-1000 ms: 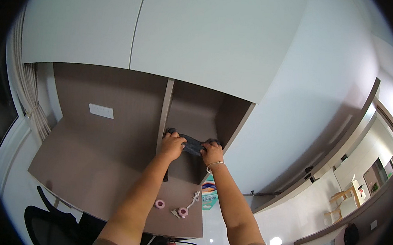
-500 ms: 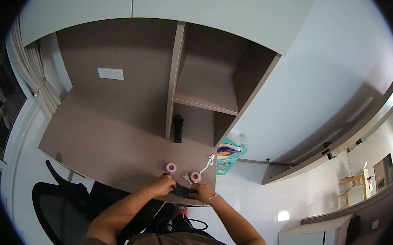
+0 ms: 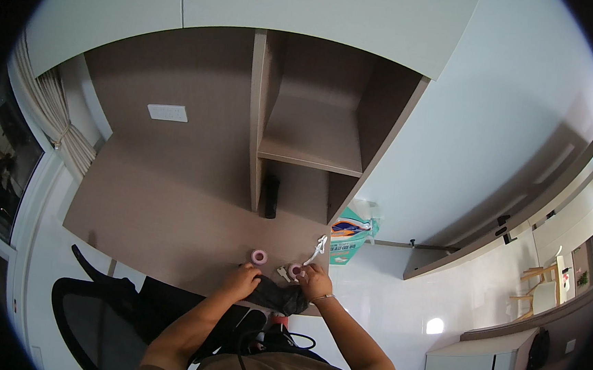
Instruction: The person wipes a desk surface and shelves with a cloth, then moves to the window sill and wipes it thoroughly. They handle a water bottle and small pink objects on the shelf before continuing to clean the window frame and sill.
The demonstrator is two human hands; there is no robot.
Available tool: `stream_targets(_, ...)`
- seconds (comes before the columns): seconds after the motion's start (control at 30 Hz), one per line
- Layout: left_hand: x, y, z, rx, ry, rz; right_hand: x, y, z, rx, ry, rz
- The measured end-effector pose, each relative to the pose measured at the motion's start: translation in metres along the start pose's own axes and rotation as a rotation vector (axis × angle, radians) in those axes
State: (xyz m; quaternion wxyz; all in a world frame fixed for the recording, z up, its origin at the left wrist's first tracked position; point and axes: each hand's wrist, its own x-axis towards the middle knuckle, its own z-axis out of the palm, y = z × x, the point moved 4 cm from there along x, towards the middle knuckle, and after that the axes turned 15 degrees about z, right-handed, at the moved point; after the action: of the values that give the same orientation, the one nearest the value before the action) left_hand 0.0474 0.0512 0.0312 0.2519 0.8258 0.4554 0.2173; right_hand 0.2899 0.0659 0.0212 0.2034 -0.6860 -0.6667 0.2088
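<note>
My left hand (image 3: 239,281) is closed on the left edge of a limp black bag (image 3: 276,294) near the desk's front edge. The bag looks spread wide between my arms, its mouth not clearly visible. At its right, my right hand (image 3: 316,282) has its fingers closed around the right side of a small pink ring-shaped roll (image 3: 295,271), which still rests on the desk. A second pink roll (image 3: 258,256) lies just beyond my left hand. Beside the gripped roll is a small pale object (image 3: 282,273), and a white cable (image 3: 319,247) lies behind my right hand.
On the brown desk (image 3: 151,202) a black cylindrical object (image 3: 271,198) stands under the shelf unit (image 3: 312,164). A teal package (image 3: 347,240) sits past the desk's right edge. At lower left is a black chair (image 3: 96,295), close to my left arm.
My right hand has left the bag's right edge and moved up and right to the pink roll. The black bag has widened. My left hand has shifted slightly left.
</note>
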Motion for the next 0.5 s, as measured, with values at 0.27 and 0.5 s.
stream_targets(0.27,0.033,-0.012,-0.008,0.201,0.078,-0.053,0.015,-0.014,0.016,-0.213,-0.155,0.028)
stream_targets(0.5,0.053,-0.023,0.001,0.311,0.081,-0.030,0.026,0.015,0.035,-0.242,-0.172,0.110)
